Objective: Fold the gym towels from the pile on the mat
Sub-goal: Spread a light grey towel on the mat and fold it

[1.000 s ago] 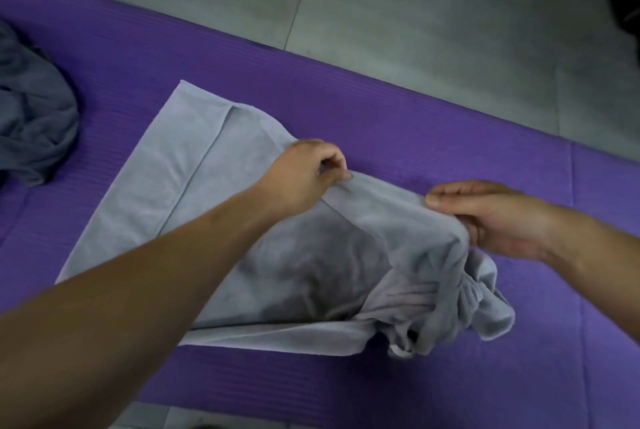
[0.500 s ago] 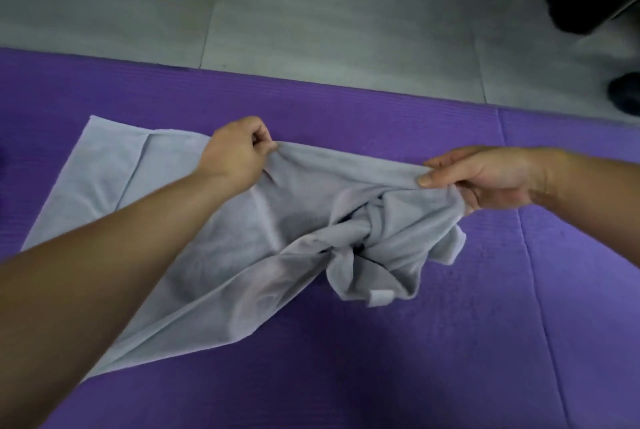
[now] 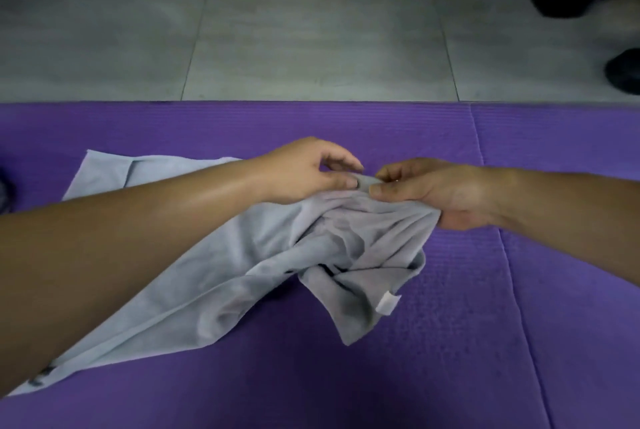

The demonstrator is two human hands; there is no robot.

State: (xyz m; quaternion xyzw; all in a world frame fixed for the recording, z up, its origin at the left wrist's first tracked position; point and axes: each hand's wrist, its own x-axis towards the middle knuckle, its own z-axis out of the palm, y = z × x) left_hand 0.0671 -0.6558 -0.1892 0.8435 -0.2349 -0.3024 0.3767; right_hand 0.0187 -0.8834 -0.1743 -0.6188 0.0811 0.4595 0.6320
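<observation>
I pinch the towel (image 3: 225, 272) edge with left hand (image 3: 308, 172) and right hand (image 3: 446, 193); better to slide them apart, toward 9 and 3 o'clock.

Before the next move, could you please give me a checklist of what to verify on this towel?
1. Left hand pinches the towel edge: ok.
2. Right hand grips the same edge: ok.
3. Cloth spread flat: not ok, bunched below the hands by the white label.
4. Far left corner lies on the mat: ok.
5. Near edge straight: cannot tell, the left forearm covers it.
</observation>
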